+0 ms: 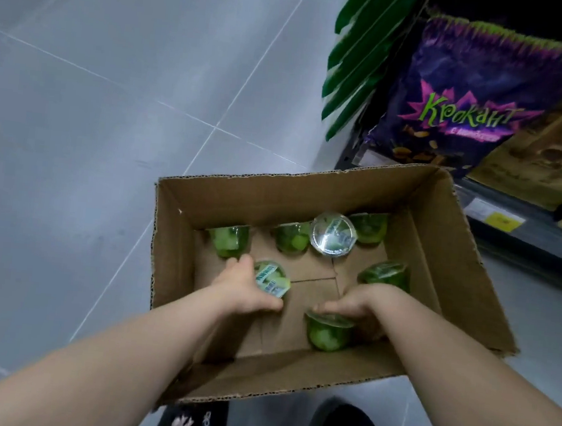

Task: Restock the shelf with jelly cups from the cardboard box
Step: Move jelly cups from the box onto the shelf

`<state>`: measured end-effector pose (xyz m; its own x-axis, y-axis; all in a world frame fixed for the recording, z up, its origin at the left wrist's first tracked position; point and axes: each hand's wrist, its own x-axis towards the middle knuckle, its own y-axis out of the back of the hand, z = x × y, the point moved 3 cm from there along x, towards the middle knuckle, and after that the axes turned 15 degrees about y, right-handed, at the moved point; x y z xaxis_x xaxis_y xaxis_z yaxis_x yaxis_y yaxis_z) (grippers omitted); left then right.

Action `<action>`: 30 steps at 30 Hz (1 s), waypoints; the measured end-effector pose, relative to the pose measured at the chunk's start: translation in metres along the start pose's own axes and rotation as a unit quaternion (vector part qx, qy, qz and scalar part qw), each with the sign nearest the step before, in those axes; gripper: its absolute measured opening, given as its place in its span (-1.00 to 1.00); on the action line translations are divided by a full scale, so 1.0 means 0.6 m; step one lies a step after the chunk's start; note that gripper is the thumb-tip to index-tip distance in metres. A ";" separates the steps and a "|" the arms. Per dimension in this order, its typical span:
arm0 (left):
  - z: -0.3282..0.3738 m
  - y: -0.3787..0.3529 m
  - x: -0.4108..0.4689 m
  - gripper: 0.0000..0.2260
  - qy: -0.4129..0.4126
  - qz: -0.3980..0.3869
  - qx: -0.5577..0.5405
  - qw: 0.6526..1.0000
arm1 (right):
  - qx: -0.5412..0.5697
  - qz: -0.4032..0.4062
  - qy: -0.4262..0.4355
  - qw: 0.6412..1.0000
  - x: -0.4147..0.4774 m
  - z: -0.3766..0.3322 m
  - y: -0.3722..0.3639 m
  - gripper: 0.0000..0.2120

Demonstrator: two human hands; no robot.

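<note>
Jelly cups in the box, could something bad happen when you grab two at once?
1. The left hand grips a tilted cup by its side, so it might slip and drop back into the cardboard box.
2. The right hand lies over the near cup; pressing down there could dent its top.
3. Both hands are busy, so neither could catch a falling cup.

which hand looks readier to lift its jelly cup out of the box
Left, probably: the left hand wraps a tilted jelly cup between thumb and fingers, while the right hand only lies over a second jelly cup, grip unclear.
</note>
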<state>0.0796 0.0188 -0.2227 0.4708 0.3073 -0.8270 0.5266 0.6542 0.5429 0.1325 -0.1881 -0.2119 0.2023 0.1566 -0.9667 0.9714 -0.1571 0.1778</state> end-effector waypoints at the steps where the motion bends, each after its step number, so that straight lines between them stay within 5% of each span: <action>1: 0.001 0.003 -0.003 -0.10 -0.003 0.003 -0.004 1.000 | -0.012 -0.011 -0.009 1.000 0.007 -0.005 -0.002 -0.15; 4: 0.005 0.006 -0.007 -0.12 -0.011 0.005 -0.026 1.000 | -0.042 -0.031 -0.019 0.998 0.027 -0.020 -0.012 -0.06; 9: 0.013 0.002 -0.012 -0.13 -0.014 0.005 -0.027 1.000 | -0.082 0.006 0.006 0.997 0.044 -0.014 -0.009 -0.25; 14: 0.018 -0.002 -0.011 -0.12 -0.015 0.005 -0.022 1.000 | -0.062 0.010 0.044 0.997 0.052 0.006 -0.008 -0.22; 20: 0.040 0.031 -0.030 -0.13 -0.024 0.029 -0.037 0.999 | 0.013 0.156 0.121 0.980 0.021 0.017 0.014 -0.45; 25: 0.094 0.137 -0.169 0.01 -0.044 0.030 -0.120 0.991 | 0.282 0.269 0.207 0.898 -0.149 0.001 0.051 -0.70; 30: 0.164 0.301 -0.405 -0.01 -0.114 0.047 -0.156 0.980 | 0.403 0.383 0.273 0.785 -0.439 -0.033 0.122 -0.70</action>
<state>0.1303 -0.0056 0.0908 0.6712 0.2375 -0.7022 0.2476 0.8210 0.5144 0.1527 -0.2216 0.0594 0.9254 0.0752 -0.3715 0.1892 -0.9409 0.2808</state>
